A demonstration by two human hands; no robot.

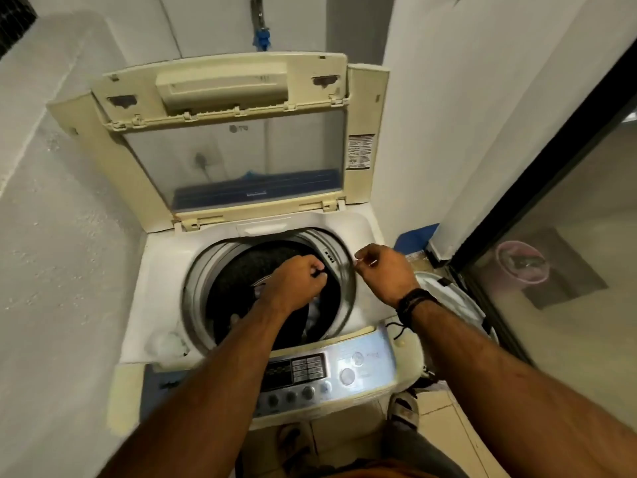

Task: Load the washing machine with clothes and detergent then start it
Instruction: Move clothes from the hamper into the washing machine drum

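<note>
A cream-white top-loading washing machine fills the centre of the frame, its hinged lid with a clear window standing upright at the back. The left hand is over the round drum opening, fingers curled and pinching something dark and small that blur keeps me from identifying. The right hand hovers at the drum's right rim, fingers curled inward; whether they hold anything I cannot tell. Pale clothes show low in the dark drum, under the left wrist. The silver-blue control panel with buttons and dials lies along the lower front edge. A white laundry basket sits at right.
</note>
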